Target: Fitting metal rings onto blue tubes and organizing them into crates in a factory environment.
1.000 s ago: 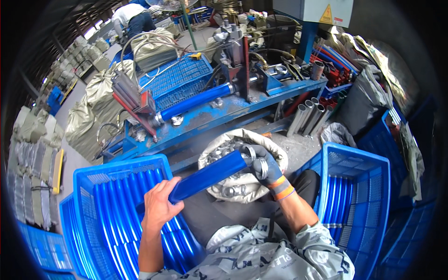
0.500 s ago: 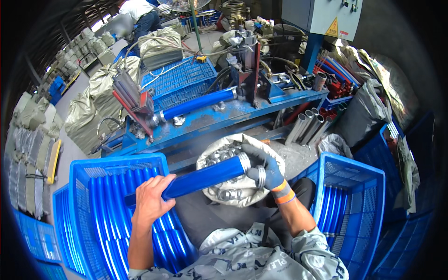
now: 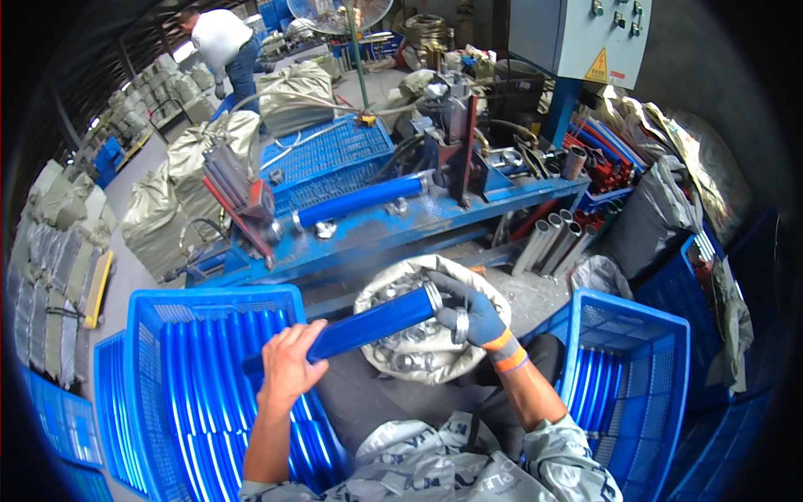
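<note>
Hands first: my left hand (image 3: 288,368) is wrapped around the low end of a blue tube (image 3: 368,325), held slanted over the left blue crate's (image 3: 146,351) inner rim so its far end meets my gloved right hand (image 3: 473,314). That one's curled at the tube's silvery end, pinching a metal ring (image 3: 461,325), above the open sack of rings (image 3: 418,356).

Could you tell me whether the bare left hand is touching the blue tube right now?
Touching. The head view shows the left hand wrapped around the blue tube, fingers over its top with no gap, while the gloved right hand holds the far end.
</note>
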Demonstrator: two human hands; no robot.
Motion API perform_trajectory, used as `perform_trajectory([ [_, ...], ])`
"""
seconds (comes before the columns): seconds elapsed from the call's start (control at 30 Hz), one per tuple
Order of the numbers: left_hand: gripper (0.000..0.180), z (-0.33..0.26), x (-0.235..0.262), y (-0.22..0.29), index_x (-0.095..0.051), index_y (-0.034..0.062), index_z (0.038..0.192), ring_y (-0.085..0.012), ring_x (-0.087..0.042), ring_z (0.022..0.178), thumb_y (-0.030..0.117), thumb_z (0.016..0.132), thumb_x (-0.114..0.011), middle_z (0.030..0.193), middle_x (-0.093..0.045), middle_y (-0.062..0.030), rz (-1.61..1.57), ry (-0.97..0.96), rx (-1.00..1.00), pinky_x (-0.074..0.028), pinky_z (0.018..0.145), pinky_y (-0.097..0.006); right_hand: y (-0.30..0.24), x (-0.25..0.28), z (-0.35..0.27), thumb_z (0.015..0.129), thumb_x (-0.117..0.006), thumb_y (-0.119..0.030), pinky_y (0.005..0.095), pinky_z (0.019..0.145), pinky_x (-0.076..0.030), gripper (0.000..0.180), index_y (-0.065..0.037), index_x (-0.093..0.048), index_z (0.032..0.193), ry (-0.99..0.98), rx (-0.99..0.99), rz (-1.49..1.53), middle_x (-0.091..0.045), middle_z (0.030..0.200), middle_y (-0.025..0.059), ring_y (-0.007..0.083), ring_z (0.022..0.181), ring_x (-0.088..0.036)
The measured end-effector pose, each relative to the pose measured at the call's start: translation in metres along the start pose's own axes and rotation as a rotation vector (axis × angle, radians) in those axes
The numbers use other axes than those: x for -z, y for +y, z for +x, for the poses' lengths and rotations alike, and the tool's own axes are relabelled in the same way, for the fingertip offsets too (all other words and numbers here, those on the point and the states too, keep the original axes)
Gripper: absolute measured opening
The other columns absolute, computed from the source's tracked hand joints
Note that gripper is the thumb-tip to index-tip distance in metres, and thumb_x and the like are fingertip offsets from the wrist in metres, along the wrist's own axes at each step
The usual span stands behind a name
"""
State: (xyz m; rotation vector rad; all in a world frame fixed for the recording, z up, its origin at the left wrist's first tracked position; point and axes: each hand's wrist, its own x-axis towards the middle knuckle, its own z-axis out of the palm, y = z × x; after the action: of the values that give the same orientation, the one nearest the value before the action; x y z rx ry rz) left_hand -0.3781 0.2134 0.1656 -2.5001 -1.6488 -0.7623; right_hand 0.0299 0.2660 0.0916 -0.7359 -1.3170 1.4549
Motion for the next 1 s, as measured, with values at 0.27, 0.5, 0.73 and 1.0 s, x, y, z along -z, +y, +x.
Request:
perform_trajectory([
  [0.27,0.065,-0.014,-0.062,-0.003,-0.068,-0.0010,0.141,-0.0192,-0.076,0.112,0.018,0.087,-0.100,0.123,-0.078,-0.0082,-1.094,0.271,0.453,-0.060,0.101,-0.036,0.083,0.031,-0.003,0.104,-0.089,-0.035,0.0293,0.073,-0.061,0.037,-0.002,-0.084,0.118,0.239,-0.373,-0.172,-0.084,0.103,0.0071,0.0147,0.089,-0.079],
  [0.5,0.053,-0.010,-0.075,0.014,-0.062,0.0033,0.150,-0.0285,-0.080,0.117,0.018,0.104,-0.085,0.135,-0.079,-0.0191,-1.673,0.543,0.558,-0.069,0.094,-0.044,0.109,0.017,-0.013,0.118,-0.067,-0.041,0.0487,0.124,-0.054,0.062,-0.008,-0.055,0.169,0.041,-0.183,0.787,-0.065,0.163,0.0113,0.0266,0.144,-0.068],
  [0.73,0.042,-0.020,-0.074,0.031,-0.071,0.0043,0.146,-0.0328,-0.080,0.124,0.031,0.114,-0.074,0.140,-0.080,-0.0166,-1.886,0.555,0.672,-0.069,0.104,-0.051,0.039,-0.021,-0.012,0.106,-0.084,-0.048,0.0538,0.118,-0.060,0.093,-0.011,-0.040,0.178,0.054,-0.105,0.754,-0.062,0.165,0.0102,0.0350,0.147,-0.067],
  [1.0,0.046,-0.013,-0.071,0.049,-0.068,0.0055,0.151,-0.0344,-0.079,0.126,0.029,0.113,-0.077,0.141,-0.078,-0.0166,-1.868,0.686,0.558,-0.069,0.104,-0.053,0.019,-0.035,0.003,0.103,-0.086,-0.017,0.0365,0.116,-0.058,0.087,0.003,-0.043,0.176,0.085,-0.014,0.366,-0.066,0.160,0.0133,0.0185,0.138,-0.069],
])
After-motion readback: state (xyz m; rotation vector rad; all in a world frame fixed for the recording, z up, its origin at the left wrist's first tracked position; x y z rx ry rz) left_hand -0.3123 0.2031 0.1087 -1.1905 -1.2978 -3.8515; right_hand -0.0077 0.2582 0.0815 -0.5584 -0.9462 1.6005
